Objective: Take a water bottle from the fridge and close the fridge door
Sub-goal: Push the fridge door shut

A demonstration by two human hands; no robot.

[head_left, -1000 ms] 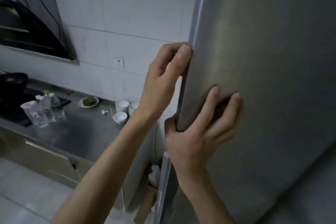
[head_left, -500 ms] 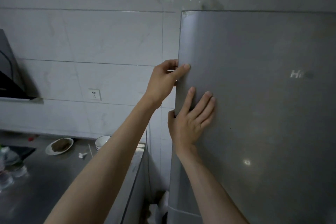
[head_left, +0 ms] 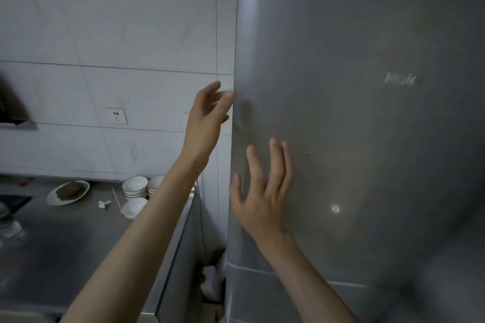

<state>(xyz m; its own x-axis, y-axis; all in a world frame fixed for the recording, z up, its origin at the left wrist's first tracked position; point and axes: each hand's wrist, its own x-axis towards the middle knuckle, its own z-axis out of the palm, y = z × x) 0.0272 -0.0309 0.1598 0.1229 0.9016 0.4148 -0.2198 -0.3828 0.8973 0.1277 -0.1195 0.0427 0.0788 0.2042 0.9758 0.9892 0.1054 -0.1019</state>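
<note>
The left hand (head_left: 207, 118) spread its fingers (head_left: 219, 86) wide beside the fridge door (head_left: 354, 139) edge; the right hand (head_left: 262, 199) splayed its fingers (head_left: 274, 154) over the door, empty.

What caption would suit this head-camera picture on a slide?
Two open hands, left hand and right hand, at the shut grey fridge door, beside a counter with stacked bowls.
</note>
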